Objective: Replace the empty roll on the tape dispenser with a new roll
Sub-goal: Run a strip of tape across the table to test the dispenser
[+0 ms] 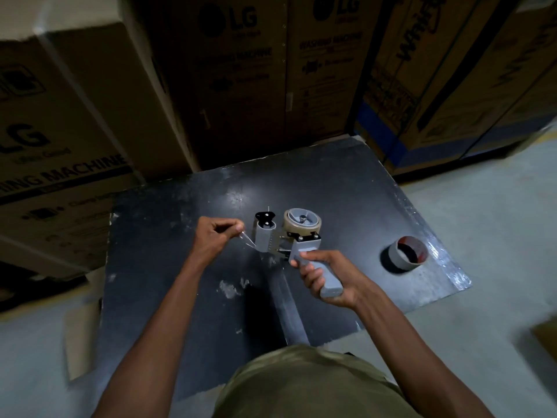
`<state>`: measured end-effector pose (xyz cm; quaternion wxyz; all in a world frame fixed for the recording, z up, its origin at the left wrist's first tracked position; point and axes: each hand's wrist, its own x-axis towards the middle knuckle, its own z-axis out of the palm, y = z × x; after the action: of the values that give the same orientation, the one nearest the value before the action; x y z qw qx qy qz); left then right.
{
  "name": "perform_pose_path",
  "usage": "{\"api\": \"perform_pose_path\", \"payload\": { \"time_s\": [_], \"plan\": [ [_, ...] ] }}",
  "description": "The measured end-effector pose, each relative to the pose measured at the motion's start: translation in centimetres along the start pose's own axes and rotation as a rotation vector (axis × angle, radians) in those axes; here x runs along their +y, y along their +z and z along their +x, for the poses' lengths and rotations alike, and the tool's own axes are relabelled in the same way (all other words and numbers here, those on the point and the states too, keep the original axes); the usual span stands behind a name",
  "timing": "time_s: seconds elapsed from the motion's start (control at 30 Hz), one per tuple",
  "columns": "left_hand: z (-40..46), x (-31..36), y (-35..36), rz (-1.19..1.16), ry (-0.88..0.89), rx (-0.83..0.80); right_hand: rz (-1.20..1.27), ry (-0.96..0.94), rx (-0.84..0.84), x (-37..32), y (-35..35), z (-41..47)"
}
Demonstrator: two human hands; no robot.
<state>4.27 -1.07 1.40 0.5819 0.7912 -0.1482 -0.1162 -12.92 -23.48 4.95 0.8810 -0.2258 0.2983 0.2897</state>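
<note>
Gripping the gray handle of a tape dispenser [294, 242], a person's right hand [327, 280] is holding the tool just above the middle of a dark desk [180, 282], fingers wrapped round the grip and the dispenser's head pointing away from the body. A new roll [302, 225] of clear tape is sitting on the dispenser's hub, its flat face turned up toward the camera, directly beyond the right hand. To the left of the roll, the left hand [215, 236] is pinching the loose end of the tape strip [247, 240] between curled thumb and fingers, drawing it taut from the dispenser's front roller and guard; this hand is lying just beside the tool's front end, level with the roll, while the right hand is lying nearer the body and lower in the view. Well off to the right, near the desk's edge, an empty roll [405, 254] of cardboard is lying on its side, apart from both hands. Stacked cardboard cartons [235, 86] printed with washing machine markings are standing behind the desk, and a pale floor [482, 206] is showing at the right.
</note>
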Motion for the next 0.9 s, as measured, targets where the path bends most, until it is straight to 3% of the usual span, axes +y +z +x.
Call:
{"api": "perform_pose_path", "payload": {
  "time_s": [0.43,0.67,0.8,0.9],
  "plan": [
    [2.7,1.3,0.9,-0.004,0.06,-0.092,-0.037,0.074,-0.135,-3.4,-1.8,0.8],
    [2.5,-0.7,2.0,-0.047,0.011,0.01,-0.05,0.119,-0.175,-4.5,-2.0,2.0],
    [2.7,-2.8,1.8,-0.093,-0.099,0.166,-0.067,0.067,-0.112,-6.0,-1.8,3.5],
    [2.7,-4.1,1.5,-0.104,-0.168,0.195,-0.088,0.007,-0.019,-7.4,-1.7,4.7]
  ]
}}
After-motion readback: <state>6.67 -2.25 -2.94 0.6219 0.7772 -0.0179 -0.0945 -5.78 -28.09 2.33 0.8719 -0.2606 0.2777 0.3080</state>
